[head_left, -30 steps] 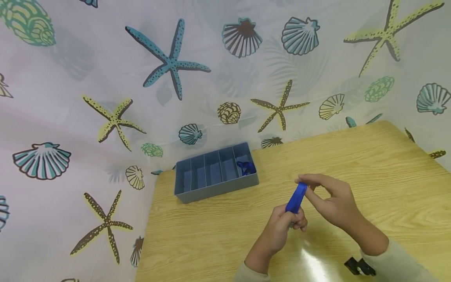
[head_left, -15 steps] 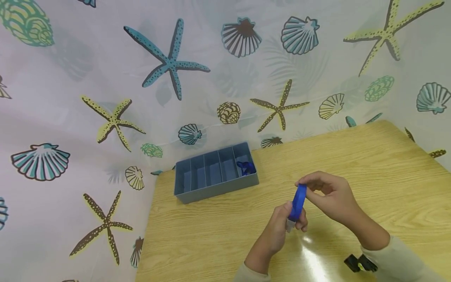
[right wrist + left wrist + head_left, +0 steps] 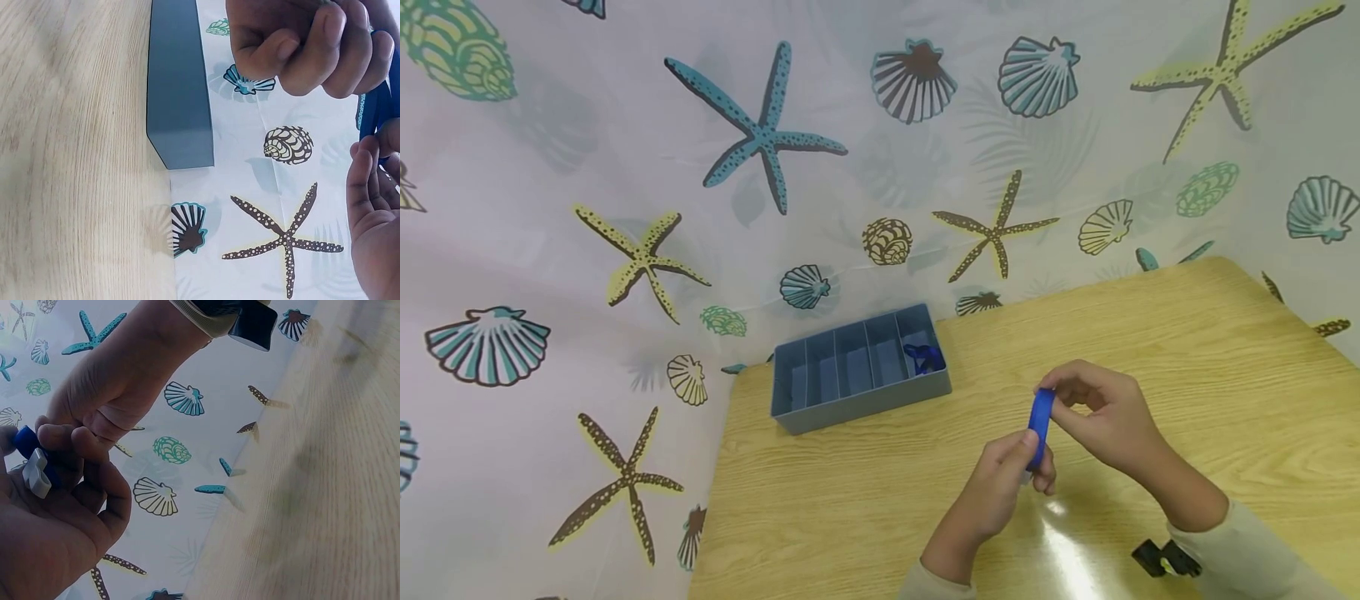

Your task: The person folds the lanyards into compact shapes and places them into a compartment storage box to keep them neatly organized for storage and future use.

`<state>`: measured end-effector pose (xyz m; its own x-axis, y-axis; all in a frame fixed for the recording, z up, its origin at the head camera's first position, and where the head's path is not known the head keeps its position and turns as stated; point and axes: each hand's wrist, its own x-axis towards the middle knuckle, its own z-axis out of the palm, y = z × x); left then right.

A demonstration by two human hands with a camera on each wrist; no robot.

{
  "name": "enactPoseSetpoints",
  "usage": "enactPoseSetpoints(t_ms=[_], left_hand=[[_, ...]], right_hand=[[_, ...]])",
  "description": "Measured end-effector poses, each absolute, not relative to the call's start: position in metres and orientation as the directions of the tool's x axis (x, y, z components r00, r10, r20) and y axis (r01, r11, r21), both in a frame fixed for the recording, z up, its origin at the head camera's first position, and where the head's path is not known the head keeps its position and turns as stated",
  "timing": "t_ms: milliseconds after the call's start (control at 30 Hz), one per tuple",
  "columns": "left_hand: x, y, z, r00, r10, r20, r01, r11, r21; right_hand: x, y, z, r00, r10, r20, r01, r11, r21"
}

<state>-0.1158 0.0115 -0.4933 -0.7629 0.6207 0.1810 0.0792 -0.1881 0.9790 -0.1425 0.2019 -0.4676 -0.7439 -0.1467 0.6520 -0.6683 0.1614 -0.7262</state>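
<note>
A glossy blue ribbon (image 3: 1041,417), bent into a narrow loop, is stretched between my two hands above the table. My right hand (image 3: 1101,408) pinches its upper end between thumb and fingertips. Lower down, my left hand (image 3: 1003,483) grips it with the thumb on top and the other fingers curled beneath. A small white plastic piece (image 3: 37,476) shows beside the ribbon in the left wrist view, over the left palm. Part of the ribbon is hidden behind the fingers.
Toward the back of the wood-grain table (image 3: 850,492) stands a blue-grey tray (image 3: 865,406) with several compartments. Its rightmost one holds a bunched dark blue ribbon (image 3: 925,358). Behind hangs a white curtain (image 3: 865,167) printed with shells and starfish.
The left thumb has shifted along the ribbon, and the loop now stands more upright. The white piece came into sight below the left thumb and is now mostly covered in the head view.
</note>
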Motion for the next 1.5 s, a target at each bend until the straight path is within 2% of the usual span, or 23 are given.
enactPoseSetpoints(t_ms=[167,500,600,667,800,933,1067,1233,1367,1500], left_hand=[[-0.116,0.011,-0.493,-0.758,0.624,0.19,0.093,-0.185,0.978],[-0.115,0.008,-0.49,-0.779,0.617,0.114,0.089,-0.071,0.993],[-0.115,0.007,-0.491,-0.784,0.611,0.109,0.093,-0.058,0.994],[-0.115,0.007,-0.492,-0.787,0.607,0.107,0.095,-0.052,0.994],[-0.115,0.006,-0.492,-0.785,0.609,0.113,0.098,-0.059,0.993],[-0.115,0.006,-0.491,-0.768,0.629,0.121,0.1,-0.069,0.993],[-0.116,0.005,-0.49,-0.755,0.642,0.137,0.118,-0.071,0.99],[-0.116,0.004,-0.491,-0.769,0.609,0.192,0.184,-0.076,0.98],[-0.117,0.003,-0.494,-0.791,0.577,0.204,0.153,-0.136,0.979],[-0.117,0.002,-0.495,-0.794,0.565,0.226,0.135,-0.198,0.971]], right_hand=[[-0.142,0.203,-0.466,-0.747,-0.155,0.646,-0.665,0.164,-0.729],[-0.143,0.212,-0.466,-0.846,-0.127,0.518,-0.534,0.189,-0.824],[-0.145,0.217,-0.467,-0.855,-0.146,0.498,-0.516,0.141,-0.845],[-0.148,0.221,-0.468,-0.857,-0.179,0.483,-0.498,0.053,-0.865],[-0.158,0.23,-0.473,-0.807,-0.287,0.516,-0.467,-0.225,-0.855],[-0.167,0.236,-0.478,-0.702,-0.389,0.597,-0.447,-0.411,-0.794],[-0.173,0.241,-0.482,-0.615,-0.461,0.639,-0.439,-0.473,-0.764],[-0.177,0.246,-0.483,-0.55,-0.512,0.66,-0.421,-0.513,-0.748],[-0.177,0.249,-0.481,-0.554,-0.519,0.652,-0.419,-0.502,-0.756],[-0.175,0.251,-0.479,-0.605,-0.497,0.623,-0.427,-0.458,-0.78]])
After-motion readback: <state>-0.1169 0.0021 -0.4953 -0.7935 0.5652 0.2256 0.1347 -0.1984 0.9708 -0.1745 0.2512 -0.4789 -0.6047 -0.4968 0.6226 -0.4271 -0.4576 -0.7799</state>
